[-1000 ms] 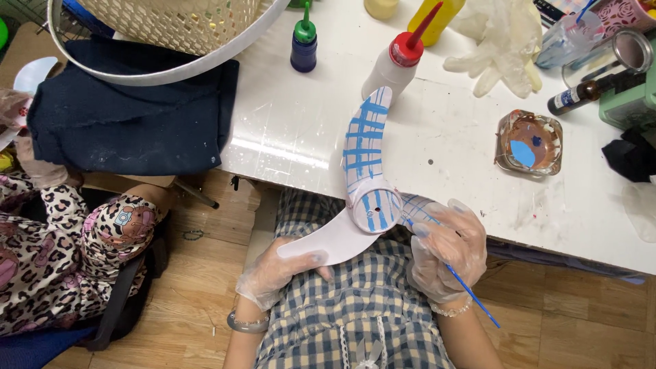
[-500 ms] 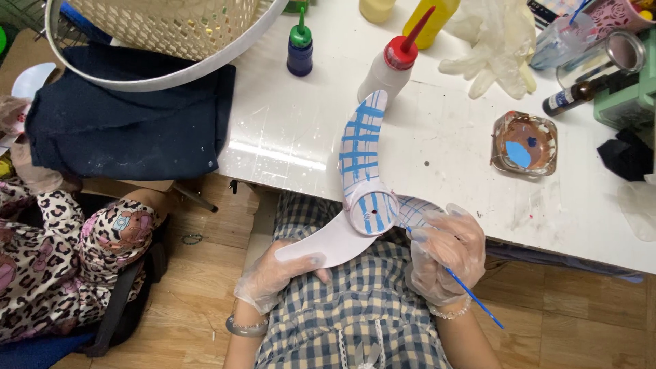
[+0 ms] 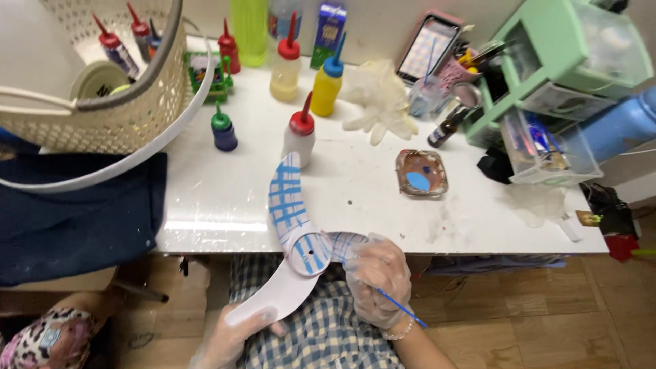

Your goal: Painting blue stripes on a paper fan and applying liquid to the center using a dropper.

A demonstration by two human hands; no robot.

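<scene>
Here 1 three-bladed propeller (image 3: 301, 236), striped blade pointing away across counter (image 3: 355, 198) front edge; left hand (image 3: 236, 338) fingers gripping plain blade, right hand (image 3: 378, 280) fingers pinching 1 brush (image 3: 400, 307).

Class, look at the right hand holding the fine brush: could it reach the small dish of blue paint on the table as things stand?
Probably yes: the right hand sits just below the table edge, and bare tabletop lies between it and the paint dish.

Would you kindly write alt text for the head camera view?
Gloved left hand steadies a white three-bladed propeller striped with blue, while the gloved right hand holds a thin paintbrush at it. Paint bottles and a paint dish sit on the white table.
</scene>
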